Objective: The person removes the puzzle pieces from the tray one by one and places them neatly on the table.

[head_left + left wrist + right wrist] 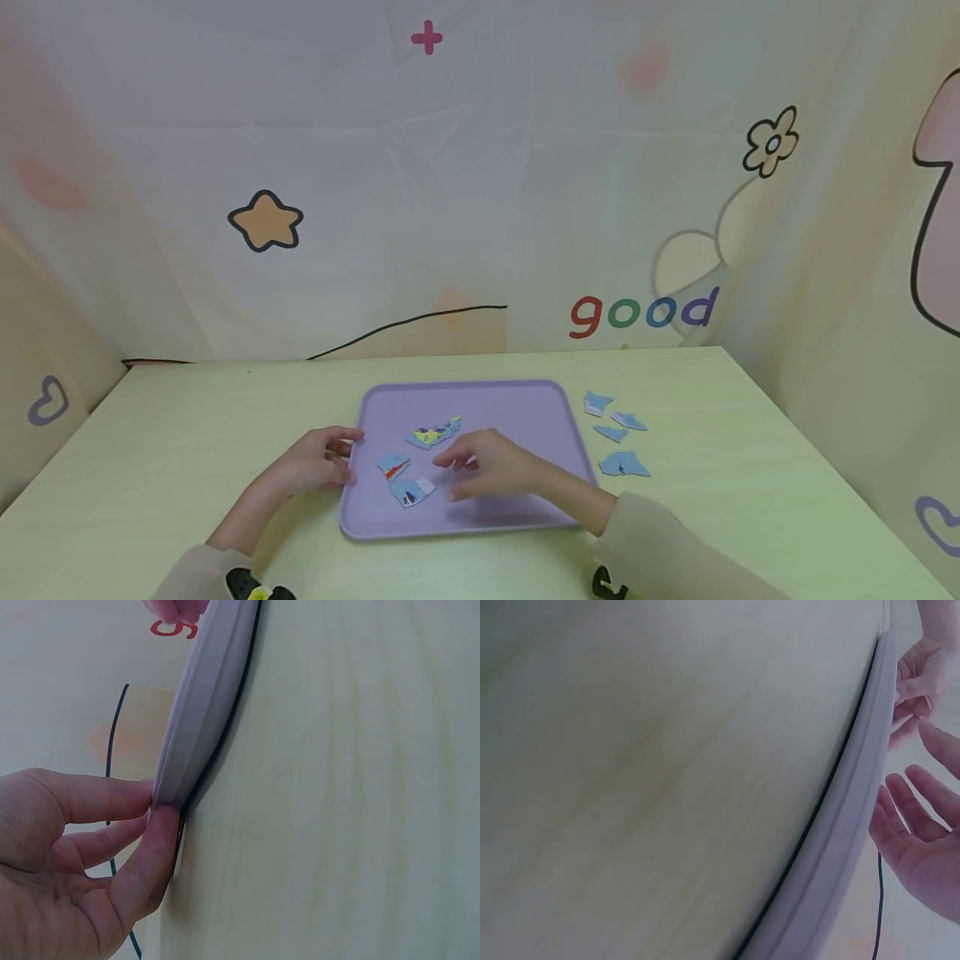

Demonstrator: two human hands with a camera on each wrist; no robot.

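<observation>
A lilac tray (pixel 517 417) lies on the table. My left hand (pixel 315 461) pinches its left rim between thumb and fingers, seen close in the left wrist view. Over the tray, my right hand (pixel 495 467) hovers with spread, slightly bent fingers and nothing between them. To its left are three jigsaw puzzle pieces: one blue with yellow (pixel 435 434), one blue with a red shape (pixel 394 467), and one blue with a pale corner and dark figure (pixel 412 492). The last two lie edge to edge or nearly so. In the right wrist view, the tray's side wall (pixel 847 817) hides the pieces.
Right of the tray, several loose blue puzzle pieces lie on the table, among them a larger one (pixel 624 464) nearest me and one (pixel 597 403) farthest away. A printed curtain (pixel 480 208) stands behind the pale green table (pixel 720 500).
</observation>
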